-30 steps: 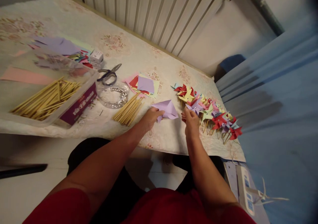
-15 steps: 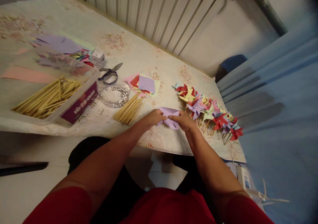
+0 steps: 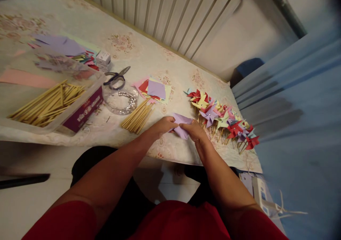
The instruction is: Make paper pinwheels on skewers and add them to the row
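A purple paper square [image 3: 182,119], with cut and bent corners, is held between both hands just above the front of the table. My left hand [image 3: 167,125] pinches its left side, thumb on top. My right hand [image 3: 194,129] grips the right side, its thumb pressed toward the middle of the paper. The fingers beneath are hidden. To the right lie rows of finished paper pinwheels [image 3: 210,114] on sticks, in red, yellow, purple and green. Left of my hands is a bundle of thin wooden sticks [image 3: 137,118], with a stack of coloured paper squares [image 3: 156,89] behind it.
A round clear dish of shiny pins [image 3: 121,102] and dark-handled scissors [image 3: 115,79] lie farther left. Beyond them stands a clear plastic box [image 3: 92,87] with many sticks. Small white boxes [image 3: 103,58] and paper scraps sit behind. A blue curtain [image 3: 301,126] hangs at the right.
My fingers have shifted slightly on the purple paper, which has turned a little and has its corners drawn further inward. The rest has stayed in place.
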